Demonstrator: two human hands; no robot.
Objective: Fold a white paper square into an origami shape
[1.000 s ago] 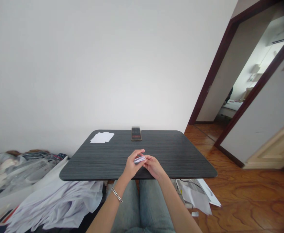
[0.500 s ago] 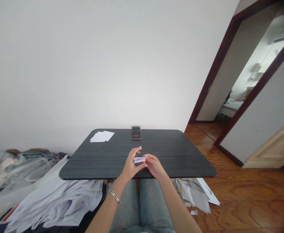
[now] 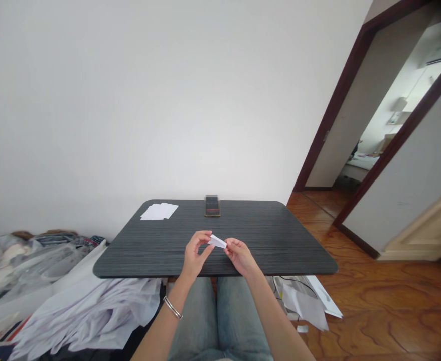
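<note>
A small folded piece of white paper (image 3: pixel 217 241) is held above the near part of the dark table (image 3: pixel 130 255). My right hand (image 3: pixel 240 256) pinches its right end between thumb and fingers. At the paper's left end is my left hand (image 3: pixel 195 256), its thumb and fingers spread apart in a curve, with the fingertips beside the paper's upper left corner. Several white sheets (image 3: pixel 159 211) lie overlapping at the table's back left. A phone-like device (image 3: pixel 212 206) stands at the back middle.
White cloth (image 3: pixel 103 311) and plastic-wrapped items (image 3: pixel 43 258) are heaped left of the table. Papers (image 3: pixel 305 303) and cables lie below its right side, over the wooden floor (image 3: pixel 386 311). A white wall rises behind, with a doorway at the right.
My left hand has shifted left and its thumb has come away from my right hand. The paper has tilted, its left end now higher, still in my right hand.
</note>
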